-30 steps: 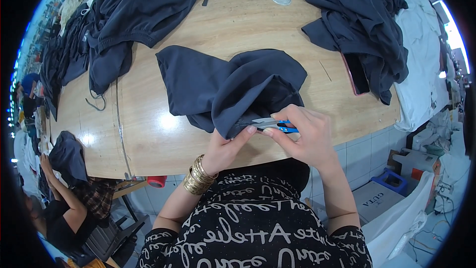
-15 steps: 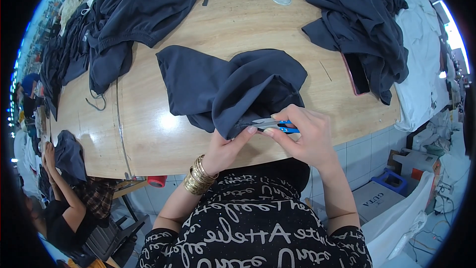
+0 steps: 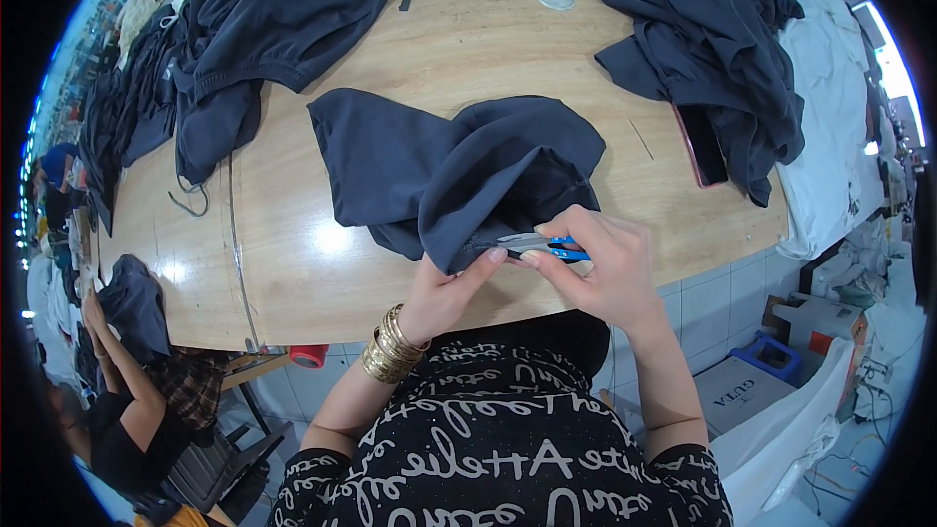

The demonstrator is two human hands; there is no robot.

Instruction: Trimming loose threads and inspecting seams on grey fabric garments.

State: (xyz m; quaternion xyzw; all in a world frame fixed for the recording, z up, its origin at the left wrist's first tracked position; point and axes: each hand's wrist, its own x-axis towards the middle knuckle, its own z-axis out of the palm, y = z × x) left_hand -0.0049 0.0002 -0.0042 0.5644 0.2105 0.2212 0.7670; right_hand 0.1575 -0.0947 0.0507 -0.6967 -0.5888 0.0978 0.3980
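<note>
In front of me, the left hand [image 3: 444,298] pinches the near edge of a dark garment [image 3: 390,161], bunched near the middle of the wooden table [image 3: 293,185], while the right hand's [image 3: 613,268] thumb and fingers grip blue-handled snips [image 3: 520,240], blades pointing left at the cloth.

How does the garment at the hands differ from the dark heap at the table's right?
The left hand grips the garment, and snips in the right hand are at its edge; no hand touches the heap.
The heap partly covers a phone; the garment does not.
The garment has broader folds; the heap is more crumpled.
Both are dark cloth on the table.
</note>
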